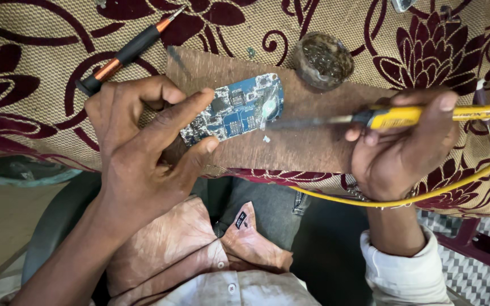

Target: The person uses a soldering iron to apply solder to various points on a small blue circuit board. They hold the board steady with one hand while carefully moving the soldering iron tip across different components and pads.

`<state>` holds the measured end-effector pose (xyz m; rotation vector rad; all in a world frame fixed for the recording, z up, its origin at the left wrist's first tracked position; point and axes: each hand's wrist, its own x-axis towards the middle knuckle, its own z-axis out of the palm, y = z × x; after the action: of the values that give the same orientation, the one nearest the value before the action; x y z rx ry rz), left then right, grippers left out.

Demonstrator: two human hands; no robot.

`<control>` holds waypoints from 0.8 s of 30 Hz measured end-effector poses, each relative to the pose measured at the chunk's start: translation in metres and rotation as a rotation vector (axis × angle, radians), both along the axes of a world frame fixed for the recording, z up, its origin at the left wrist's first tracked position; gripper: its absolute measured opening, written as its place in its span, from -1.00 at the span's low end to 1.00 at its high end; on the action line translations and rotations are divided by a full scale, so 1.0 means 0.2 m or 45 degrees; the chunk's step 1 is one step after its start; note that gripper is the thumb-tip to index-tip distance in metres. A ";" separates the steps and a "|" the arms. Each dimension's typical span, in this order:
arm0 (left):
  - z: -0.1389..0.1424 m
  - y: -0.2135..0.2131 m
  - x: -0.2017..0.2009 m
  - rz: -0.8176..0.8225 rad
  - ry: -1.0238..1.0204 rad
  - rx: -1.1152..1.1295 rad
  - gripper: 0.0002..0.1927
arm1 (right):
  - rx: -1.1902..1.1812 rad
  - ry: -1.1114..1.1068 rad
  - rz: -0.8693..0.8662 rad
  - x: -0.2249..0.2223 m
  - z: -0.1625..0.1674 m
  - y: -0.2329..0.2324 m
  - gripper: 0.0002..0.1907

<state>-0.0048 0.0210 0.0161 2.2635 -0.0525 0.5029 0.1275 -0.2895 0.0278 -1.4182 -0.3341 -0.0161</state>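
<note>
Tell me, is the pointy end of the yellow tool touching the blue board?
Touching. The head view shows the soldering iron, held in the right hand, with its tip meeting the edge of the circuit board; no gap shows there.

A black-and-orange screwdriver (126, 52) lies just beyond my left grip; a round dark pot (322, 60) sits beyond my right grip.
</note>
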 end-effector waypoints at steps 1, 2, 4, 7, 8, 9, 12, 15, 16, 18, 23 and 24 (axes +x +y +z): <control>0.00 0.00 0.00 -0.002 -0.003 -0.006 -0.40 | -0.013 -0.006 -0.002 0.00 0.00 0.00 -0.44; 0.00 0.00 0.00 -0.003 -0.006 -0.012 -0.40 | 0.038 -0.002 -0.025 -0.01 0.00 0.00 -0.45; 0.00 0.00 0.01 -0.004 -0.005 -0.020 -0.40 | 0.143 0.052 -0.075 -0.01 0.00 0.01 -0.46; 0.02 0.00 0.01 -0.002 0.001 -0.017 -0.40 | 0.185 0.107 -0.087 0.00 0.01 0.01 -0.47; 0.02 0.00 0.01 -0.001 0.002 -0.014 -0.40 | 0.116 0.065 -0.046 0.01 0.01 0.02 -0.46; 0.03 0.00 0.01 -0.001 0.002 -0.011 -0.40 | 0.020 0.021 -0.047 0.00 0.01 0.02 -0.45; 0.04 0.00 0.01 0.017 0.032 -0.017 -0.42 | -0.172 -0.064 -0.098 -0.02 0.01 0.02 -0.45; 0.04 0.00 0.01 -0.001 0.018 -0.021 -0.39 | 0.122 0.050 -0.043 -0.02 0.01 0.01 -0.51; 0.04 0.00 0.01 0.000 0.018 -0.022 -0.40 | 0.215 0.093 -0.027 -0.02 0.01 0.00 -0.52; 0.03 0.00 0.01 0.002 0.012 -0.020 -0.40 | 0.199 0.107 -0.028 -0.01 0.01 0.00 -0.53; 0.02 0.00 0.00 -0.010 0.014 -0.008 -0.41 | 0.080 0.037 0.002 -0.01 -0.02 -0.02 -0.51; 0.02 0.00 0.00 -0.011 0.013 -0.002 -0.41 | 0.106 0.036 -0.004 -0.01 -0.02 -0.03 -0.51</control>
<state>-0.0043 0.0214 0.0196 2.2630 -0.0570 0.4867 0.1255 -0.2947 0.0241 -1.3351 -0.3044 -0.0125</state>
